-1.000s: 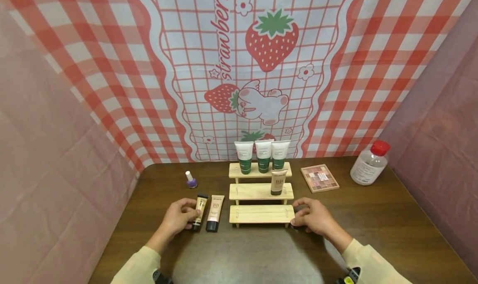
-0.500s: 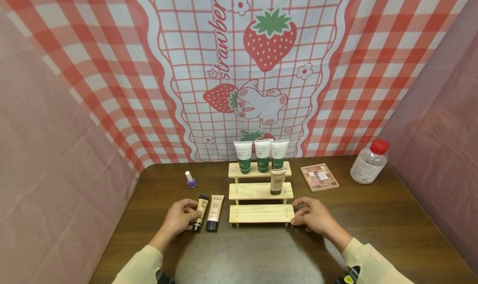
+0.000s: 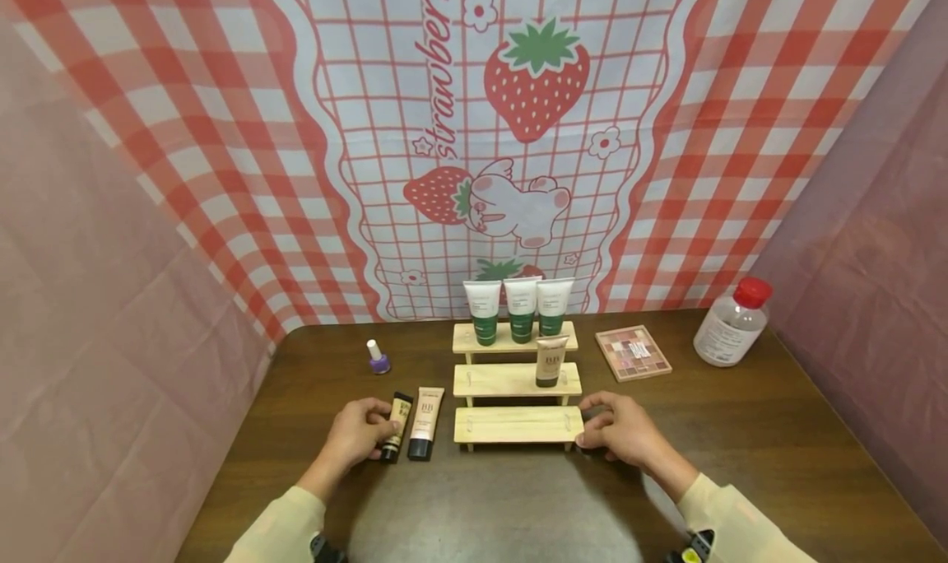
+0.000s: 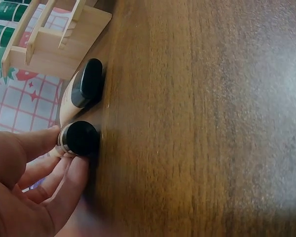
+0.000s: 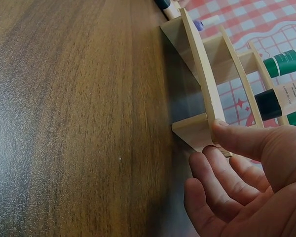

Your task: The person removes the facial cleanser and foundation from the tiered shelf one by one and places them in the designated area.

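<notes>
"Head view first: holding what on the left?"

"Pinching a small gold tube [image 3: 401,412] between thumb and fingers of the left hand [image 3: 354,433], just beside a larger beige tube [image 3: 426,419] lying flat on the dark wooden table [image 3: 474,505]."

"And on the right?"

"Gripping the right end of the lowest step of a wooden stand [image 3: 511,425] with the right hand [image 3: 620,430]. Seeing three white-and-green tubes [image 3: 484,302] upright on the top step, plus a small brown-capped tube [image 3: 550,361] upright on the middle one, toward its right end."

"Spotting more around?"

"Noticing a purple nail polish bottle [image 3: 379,361] behind the left hand, a flat palette [image 3: 634,353] right of the stand, and a red-capped bottle [image 3: 731,330] farther right, near a checked cloth [image 3: 296,135]."

"Left wrist view: showing the fingers how?"

"Clamping the gold tube just behind its round black cap, thumb on one side, fingers on the other. Not making out any firm contact with the table."

"Right wrist view?"

"Pressing the thumb against the lowest step's end, bending the fingers in below, close to the end leg. Unable to tell exactly about contact for the lower fingers."
</notes>
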Motion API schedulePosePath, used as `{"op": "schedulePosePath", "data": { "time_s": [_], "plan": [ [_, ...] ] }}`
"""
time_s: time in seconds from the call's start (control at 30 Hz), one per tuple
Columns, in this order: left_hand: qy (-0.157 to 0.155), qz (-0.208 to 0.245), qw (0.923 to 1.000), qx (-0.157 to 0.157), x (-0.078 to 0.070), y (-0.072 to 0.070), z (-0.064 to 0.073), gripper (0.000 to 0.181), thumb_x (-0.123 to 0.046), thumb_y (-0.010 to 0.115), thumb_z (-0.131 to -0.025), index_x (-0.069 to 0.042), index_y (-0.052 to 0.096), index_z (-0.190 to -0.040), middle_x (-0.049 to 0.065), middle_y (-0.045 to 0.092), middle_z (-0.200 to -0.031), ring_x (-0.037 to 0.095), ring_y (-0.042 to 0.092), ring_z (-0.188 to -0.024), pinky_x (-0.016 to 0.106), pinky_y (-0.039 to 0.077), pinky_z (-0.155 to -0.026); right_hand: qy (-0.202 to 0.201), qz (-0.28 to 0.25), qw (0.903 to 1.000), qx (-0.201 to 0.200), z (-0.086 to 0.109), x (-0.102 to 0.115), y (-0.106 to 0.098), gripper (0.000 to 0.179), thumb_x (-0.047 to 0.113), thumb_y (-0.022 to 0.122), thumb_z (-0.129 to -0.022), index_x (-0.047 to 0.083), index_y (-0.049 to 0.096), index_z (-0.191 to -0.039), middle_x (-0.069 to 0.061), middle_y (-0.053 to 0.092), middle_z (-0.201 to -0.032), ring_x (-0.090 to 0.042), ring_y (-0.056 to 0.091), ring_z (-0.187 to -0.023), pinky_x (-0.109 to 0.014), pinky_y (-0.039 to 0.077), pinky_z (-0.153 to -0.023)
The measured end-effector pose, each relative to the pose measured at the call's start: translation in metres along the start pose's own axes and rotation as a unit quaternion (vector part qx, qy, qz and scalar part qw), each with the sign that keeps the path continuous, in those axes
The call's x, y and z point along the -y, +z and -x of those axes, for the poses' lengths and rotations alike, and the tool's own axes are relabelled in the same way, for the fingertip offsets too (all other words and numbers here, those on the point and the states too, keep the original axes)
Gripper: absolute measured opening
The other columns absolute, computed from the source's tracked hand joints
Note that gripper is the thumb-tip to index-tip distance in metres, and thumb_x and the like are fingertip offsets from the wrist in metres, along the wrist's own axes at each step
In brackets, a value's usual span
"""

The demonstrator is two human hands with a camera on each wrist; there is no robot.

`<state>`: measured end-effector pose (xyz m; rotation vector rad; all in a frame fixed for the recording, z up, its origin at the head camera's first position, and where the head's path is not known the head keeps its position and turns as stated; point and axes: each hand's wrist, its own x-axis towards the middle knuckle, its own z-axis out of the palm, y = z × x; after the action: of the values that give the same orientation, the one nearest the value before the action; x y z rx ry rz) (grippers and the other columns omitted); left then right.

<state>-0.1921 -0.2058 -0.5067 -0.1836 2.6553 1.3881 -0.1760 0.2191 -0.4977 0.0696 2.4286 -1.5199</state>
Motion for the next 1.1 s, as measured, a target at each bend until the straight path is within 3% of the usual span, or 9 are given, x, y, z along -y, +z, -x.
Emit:
{"op": "schedulePosePath", "data": {
  "time_s": [0.3, 0.53, 0.67, 0.83, 1.1],
  "plan": [
    [0.014, -0.043, 0.9987, -0.025, 0.001, -0.002, 0.003, 0.024, -0.009, 0.08, -0.087, -0.001, 0.071, -0.107, 0.006, 0.072, -0.084, 0.016, 0.064, -0.06, 0.033, 0.057, -0.048, -0.006, -0.003, 1.0, 0.002, 0.0, -0.001, -0.001, 0.052, 0.0, 0.087, -0.074, -0.002, 0.062, -0.12, -0.006, 0.074, -0.08, -0.023, 0.065, -0.063, -0.035, 0.052, -0.049],
    [0.069, -0.127, 0.9881, -0.052, -0.003, -0.006, 0.004, 0.017, -0.016, 0.083, -0.084, -0.006, 0.074, -0.096, 0.002, 0.073, -0.08, 0.013, 0.063, -0.073, 0.035, 0.052, -0.067, -0.011, -0.004, 0.9999, 0.006, 0.0, -0.001, -0.001, 0.052, 0.001, 0.086, -0.074, -0.002, 0.062, -0.119, -0.006, 0.074, -0.08, -0.022, 0.064, -0.062, -0.035, 0.052, -0.049],
    [0.086, -0.137, 0.9847, -0.065, -0.01, -0.004, 0.003, 0.013, -0.016, 0.082, -0.085, -0.009, 0.074, -0.092, 0.001, 0.073, -0.08, 0.013, 0.065, -0.074, 0.036, 0.053, -0.068, -0.014, -0.003, 0.9999, 0.007, 0.0, -0.001, 0.0, 0.052, 0.001, 0.086, -0.074, -0.002, 0.062, -0.119, -0.006, 0.074, -0.08, -0.021, 0.064, -0.062, -0.035, 0.052, -0.048],
    [0.149, -0.101, 0.9814, -0.065, -0.033, 0.005, -0.002, 0.012, -0.014, 0.08, -0.087, -0.01, 0.075, -0.097, -0.001, 0.072, -0.081, 0.011, 0.064, -0.074, 0.031, 0.053, -0.068, -0.015, -0.002, 0.9998, 0.01, 0.0, -0.001, -0.001, 0.052, 0.001, 0.086, -0.074, -0.002, 0.062, -0.12, -0.007, 0.074, -0.081, -0.022, 0.064, -0.062, -0.035, 0.052, -0.048],
    [0.247, -0.048, 0.9678, -0.001, -0.096, 0.036, -0.005, 0.022, -0.017, 0.08, -0.09, -0.011, 0.073, -0.11, -0.003, 0.071, -0.091, 0.011, 0.066, -0.083, 0.03, 0.056, -0.075, -0.012, -0.006, 0.9999, 0.01, 0.001, 0.0, -0.001, 0.053, 0.001, 0.087, -0.075, -0.002, 0.061, -0.12, -0.007, 0.074, -0.082, -0.022, 0.064, -0.062, -0.035, 0.051, -0.047]
  ]
}}
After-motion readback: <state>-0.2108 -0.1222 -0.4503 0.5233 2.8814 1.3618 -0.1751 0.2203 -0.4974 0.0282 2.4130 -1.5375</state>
